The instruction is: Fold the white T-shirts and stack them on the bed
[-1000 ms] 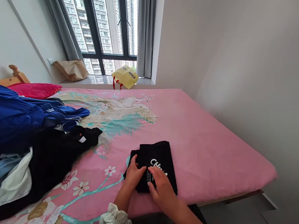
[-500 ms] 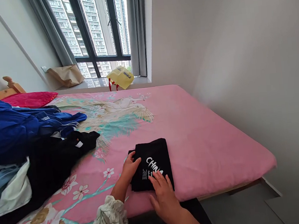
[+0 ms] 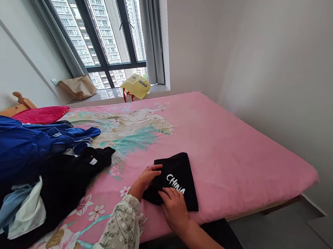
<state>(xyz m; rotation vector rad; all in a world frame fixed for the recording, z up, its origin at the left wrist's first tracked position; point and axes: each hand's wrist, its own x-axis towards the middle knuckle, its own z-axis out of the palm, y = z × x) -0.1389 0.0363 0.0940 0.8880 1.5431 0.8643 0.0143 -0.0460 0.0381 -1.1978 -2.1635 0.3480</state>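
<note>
A folded black garment (image 3: 180, 174) with white "CHINA" lettering lies flat on the pink bed sheet (image 3: 237, 172) near the front edge. At its left side is my left hand (image 3: 148, 177), the thumb and fingers over the edge of the cloth; whether it pinches the fabric is hidden. My right hand (image 3: 175, 208) rests on the lower front part, fingers laid over the cloth beside the lettering, holding nothing that shows.
Heaped at the left of the bed are blue clothes (image 3: 14, 144), a black garment (image 3: 68, 186) and a white cloth (image 3: 30, 214). A red pillow (image 3: 42, 115) lies behind. On the window sill are a brown paper bag (image 3: 79, 87) and a yellow bag (image 3: 136, 86).
My right hand has moved a little left and up over the garment, its fingers closer together. My left hand has shifted slightly right, and the garment's left lower corner now slants. The view has shifted slightly.
</note>
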